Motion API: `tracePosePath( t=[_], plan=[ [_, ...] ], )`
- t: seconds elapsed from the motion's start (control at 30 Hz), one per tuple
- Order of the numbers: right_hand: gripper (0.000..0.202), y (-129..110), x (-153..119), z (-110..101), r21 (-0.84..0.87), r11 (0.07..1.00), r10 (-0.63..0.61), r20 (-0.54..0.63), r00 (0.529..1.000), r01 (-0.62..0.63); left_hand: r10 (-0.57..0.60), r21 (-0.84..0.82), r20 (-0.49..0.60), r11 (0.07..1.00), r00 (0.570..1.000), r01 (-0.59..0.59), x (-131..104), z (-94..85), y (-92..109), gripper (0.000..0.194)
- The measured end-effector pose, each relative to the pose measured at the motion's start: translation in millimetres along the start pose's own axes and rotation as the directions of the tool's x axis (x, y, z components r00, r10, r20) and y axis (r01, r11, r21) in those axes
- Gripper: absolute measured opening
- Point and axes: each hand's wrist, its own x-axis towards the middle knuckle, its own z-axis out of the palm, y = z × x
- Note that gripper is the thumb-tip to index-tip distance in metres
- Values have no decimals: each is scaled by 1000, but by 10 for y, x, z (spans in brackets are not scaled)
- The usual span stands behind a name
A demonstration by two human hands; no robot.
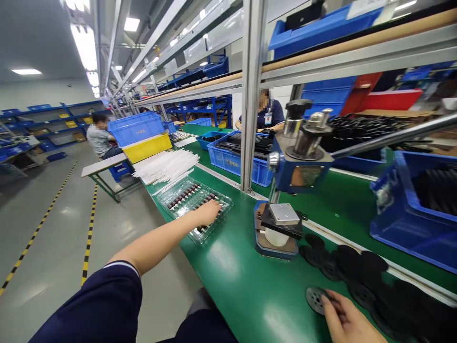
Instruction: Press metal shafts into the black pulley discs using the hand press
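My left hand [209, 212] reaches over a clear plastic tray [225, 206] that carries rows of small dark cylindrical parts [183, 196] with light ends. Its fingers bend down onto the near row, and their tips are hidden, so a grip on a part cannot be made out. Between the thumb and fingers of my right hand [344, 317] is a black disc with holes [315, 300], held just over the green bench. Many similar black discs [360, 271] lie overlapping beside that hand. A blue hand press [300, 164] with a metal block [283, 214] on its base stands between my hands.
White strips [167, 166] are piled beyond the tray, near a yellow bin [148, 148] and a blue crate [135, 128]. Blue bins [410, 224] of black parts stand at the right. An aluminium post [250, 95] rises behind the bench [228, 281]. Two other people sit farther off.
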Motion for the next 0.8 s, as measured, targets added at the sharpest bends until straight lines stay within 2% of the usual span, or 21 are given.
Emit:
tracePosePath(
  t=[0.1,0.2,0.33,0.5,0.6,0.7,0.8],
  plan=[
    [53,-192,-128,-75,-20,997,-70,-7,998,69,41,78,126,996,991,-51,128,20,-6,24],
    [57,-300,-198,-135,-89,981,-169,31,985,171,32,151,180,987,983,-60,223,9,-29,23],
    [52,-266,-234,-118,-164,956,-233,70,970,241,-22,205,234,978,972,-27,348,-62,-67,29],
    [52,-186,-199,-50,-136,963,-226,50,973,231,-67,187,318,982,946,6,434,-207,-151,36],
    [49,-183,-166,-40,-61,976,-209,22,978,210,-50,158,310,988,950,1,357,-272,-148,31],
    [50,-186,-131,-51,52,986,-160,-27,987,161,-37,129,239,992,970,6,213,-286,-108,28],
    [56,-185,-107,-86,176,984,-5,-10,1000,7,-43,87,171,996,984,28,87,-261,-83,30]
  ],
)
